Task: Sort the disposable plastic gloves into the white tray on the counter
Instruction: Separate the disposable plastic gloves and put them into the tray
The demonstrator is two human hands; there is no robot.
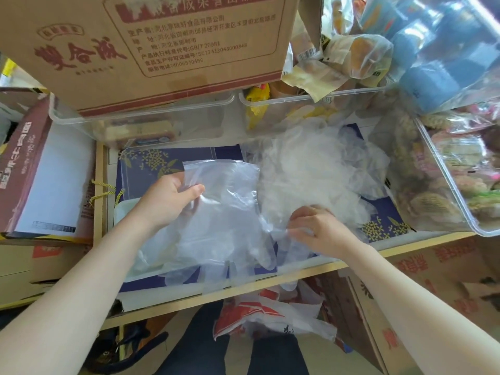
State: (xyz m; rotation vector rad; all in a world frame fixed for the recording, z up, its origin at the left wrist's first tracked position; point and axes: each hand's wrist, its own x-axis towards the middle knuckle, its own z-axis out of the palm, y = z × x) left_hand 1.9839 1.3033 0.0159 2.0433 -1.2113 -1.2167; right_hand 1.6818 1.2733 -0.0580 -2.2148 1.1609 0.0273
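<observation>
My left hand (169, 201) pinches the cuff of a clear plastic glove (224, 212) between thumb and fingers. The glove lies spread flat, its fingers hanging over the front rim of the white tray (140, 276) below it. My right hand (316, 230) sits to the right, its fingers curled into thin plastic at the near edge of a loose heap of clear gloves (311, 169). The heap rests on a dark blue surface printed with yellow flowers (151, 161). How much of the tray holds gloves is hard to tell through the clear film.
A big cardboard box (151, 44) stands behind on clear bins (140, 123). Another clear bin of packaged snacks (446, 180) crowds the right. A maroon box (24, 169) lies at left. The counter's wooden front edge (243, 296) runs below, with a plastic bag (270, 318) under it.
</observation>
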